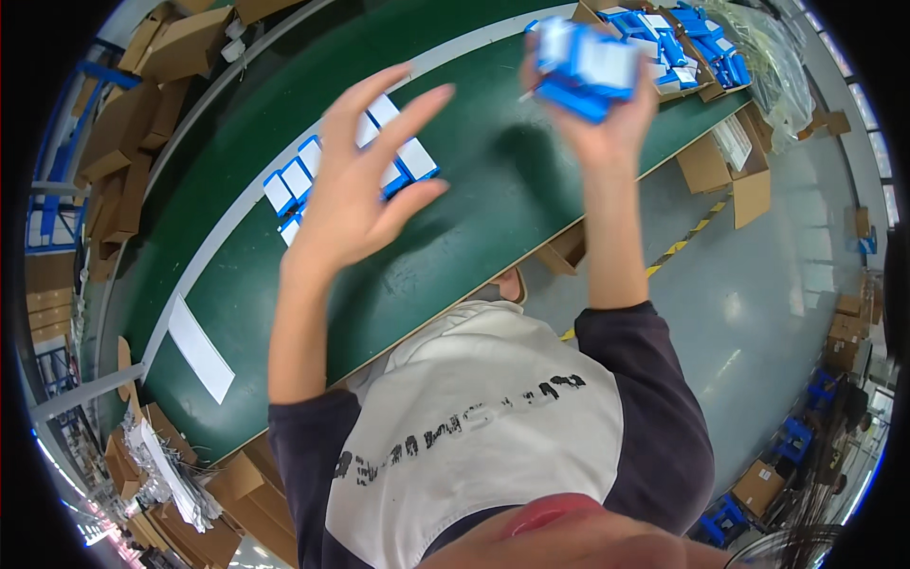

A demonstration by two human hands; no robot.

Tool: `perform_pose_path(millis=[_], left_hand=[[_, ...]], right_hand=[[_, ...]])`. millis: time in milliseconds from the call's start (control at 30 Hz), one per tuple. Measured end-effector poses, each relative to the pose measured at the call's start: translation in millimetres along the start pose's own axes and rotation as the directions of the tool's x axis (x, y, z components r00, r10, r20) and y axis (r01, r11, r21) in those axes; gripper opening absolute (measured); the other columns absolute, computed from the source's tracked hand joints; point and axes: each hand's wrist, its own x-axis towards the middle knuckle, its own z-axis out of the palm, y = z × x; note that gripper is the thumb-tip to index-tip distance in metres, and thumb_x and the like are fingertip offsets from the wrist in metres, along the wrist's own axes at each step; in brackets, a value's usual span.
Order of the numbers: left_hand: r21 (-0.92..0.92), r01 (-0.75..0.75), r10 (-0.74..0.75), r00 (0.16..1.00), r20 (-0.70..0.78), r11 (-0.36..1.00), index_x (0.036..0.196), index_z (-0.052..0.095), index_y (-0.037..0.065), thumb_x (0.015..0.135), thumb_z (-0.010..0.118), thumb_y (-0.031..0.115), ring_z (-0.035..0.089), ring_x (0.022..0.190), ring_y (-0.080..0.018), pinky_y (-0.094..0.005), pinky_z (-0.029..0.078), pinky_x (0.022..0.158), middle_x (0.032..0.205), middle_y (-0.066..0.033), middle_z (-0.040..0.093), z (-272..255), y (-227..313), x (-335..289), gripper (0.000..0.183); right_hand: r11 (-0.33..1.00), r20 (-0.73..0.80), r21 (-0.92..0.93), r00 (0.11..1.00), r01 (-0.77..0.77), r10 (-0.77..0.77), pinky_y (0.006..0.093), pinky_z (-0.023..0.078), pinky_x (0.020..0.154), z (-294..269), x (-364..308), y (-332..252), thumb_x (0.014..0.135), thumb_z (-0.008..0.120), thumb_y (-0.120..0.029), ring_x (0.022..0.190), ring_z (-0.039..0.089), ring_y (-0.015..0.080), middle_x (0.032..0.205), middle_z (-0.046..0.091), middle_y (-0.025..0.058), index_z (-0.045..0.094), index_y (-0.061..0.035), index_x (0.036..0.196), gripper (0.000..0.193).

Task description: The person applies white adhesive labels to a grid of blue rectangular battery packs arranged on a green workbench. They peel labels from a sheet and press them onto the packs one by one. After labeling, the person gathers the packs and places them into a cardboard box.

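Note:
My right hand [607, 123] is raised over the far right part of the green table, its fingers wrapped round several small blue-and-white boxes [586, 71], which are blurred by motion. My left hand [365, 175] hovers open with fingers spread, nothing in its grasp. Beneath and beyond it, rows of like blue-and-white boxes [296, 178] lie side by side on the table, partly hidden by the hand. To the right of the raised boxes, an open carton [678, 93] holds a jumble of the same small boxes.
The green table [455, 256] has a pale strip along its far side. A white flat sheet [201, 349] lies at its left end. Clear plastic wrap [773, 71] hangs by the cartons at far right. An open cardboard box [725, 171] stands on the floor beyond the table's edge.

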Motion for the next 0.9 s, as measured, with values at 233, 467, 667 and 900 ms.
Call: perform_pose_path(millis=[233,467,667,900], left_hand=[[0.257,0.479,-0.459,0.878,-0.136,0.839,0.144,0.056,0.012,0.097,0.06,0.029,0.038,0.144,-0.0382,-0.0497,0.03,0.12,0.152,-0.0166,0.043,-61.3,-36.7,-148.8,0.049],[0.309,0.421,-0.41,0.906,-0.103,0.853,0.14,0.06,0.014,0.087,0.075,0.028,0.04,0.139,-0.0379,-0.0505,0.033,0.117,0.15,-0.0135,0.048,-51.9,-34.4,-157.3,0.057],[0.403,0.376,-0.393,0.919,-0.044,0.834,0.139,0.061,0.018,0.077,0.086,0.035,0.043,0.137,-0.0367,-0.0511,0.039,0.112,0.145,-0.0115,0.051,-26.5,-45.3,-164.8,0.069],[0.444,0.354,-0.358,0.93,-0.079,0.823,0.142,0.06,0.02,0.078,0.084,0.041,0.047,0.126,-0.0339,-0.0477,0.038,0.109,0.133,-0.0124,0.054,-19.4,-56.3,-150.3,0.072]], right_hand=[[-0.165,0.565,-0.781,0.569,0.602,-0.597,0.0441,0.054,0.096,-7.3,103.8,-160.2,0.1,0.067,-0.036,0.111,0.068,0.0334,0.125,0.068,0.0142,0.061,-0.0085,0.138,0.047],[-0.888,0.278,-0.365,0.943,0.28,0.183,0.0432,0.046,0.109,-77.4,226.2,-166.0,0.096,0.057,-0.065,0.129,0.059,0.0401,0.135,0.066,0.0201,0.065,-0.0193,0.139,0.064],[-0.946,0.052,-0.296,0.991,0.13,0.12,0.0687,0.035,0.11,-53.5,220.9,-138.2,0.093,0.054,-0.072,0.14,0.048,0.0446,0.15,0.055,0.0184,0.071,-0.0241,0.128,0.061],[-0.683,0.628,-0.432,0.74,0.589,0.241,0.0435,0.051,0.096,-43.5,160.5,-41.2,0.093,0.071,-0.042,0.111,0.062,0.0391,0.121,0.068,0.0165,0.073,-0.011,0.117,0.039]])
